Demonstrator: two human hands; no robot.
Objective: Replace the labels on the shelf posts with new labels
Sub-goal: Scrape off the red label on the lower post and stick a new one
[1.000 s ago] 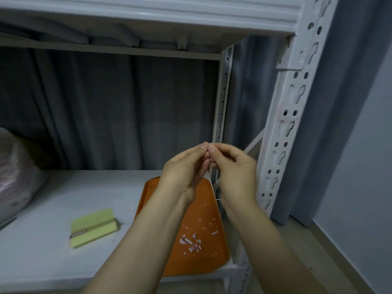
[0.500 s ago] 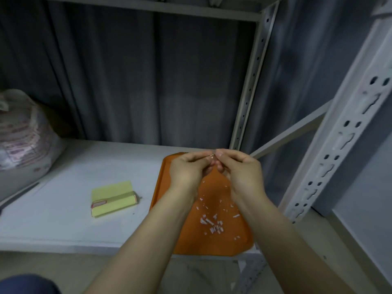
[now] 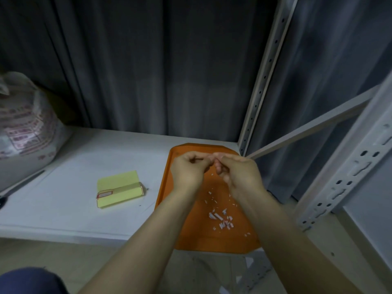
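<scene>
Two hands work in the middle of the frame: the left hand (image 3: 187, 169) and the right hand (image 3: 240, 176), both on bare forearms that rise from the bottom edge. Below them lies one orange tray (image 3: 167, 187), its near end hanging over the front edge of the one white shelf board (image 3: 84, 162). On the tray lie a couple of dozen white scraps (image 3: 221, 218), too small and blurred to count exactly, thickest in its lower right part. One yellow label pad (image 3: 118, 188) lies on the board left of centre, well apart from the tray, with one red-bordered label at its left end.

Two shelf posts show: the rear post (image 3: 261, 81) at upper right and the front post (image 3: 347, 179) at the right edge, with one slanted brace (image 3: 307, 132) between them. No label can be made out on either post. One printed plastic bag (image 3: 23, 128) is cut off at the left edge, and its print is unreadable. A grey curtain (image 3: 148, 60) fills the background. A dark blue cloth (image 3: 27, 281) is cropped at the lower left corner.

Both hands hover over the far end of the tray, backs up, fingers curled, fingertips meeting. Whether they pinch anything cannot be told.
</scene>
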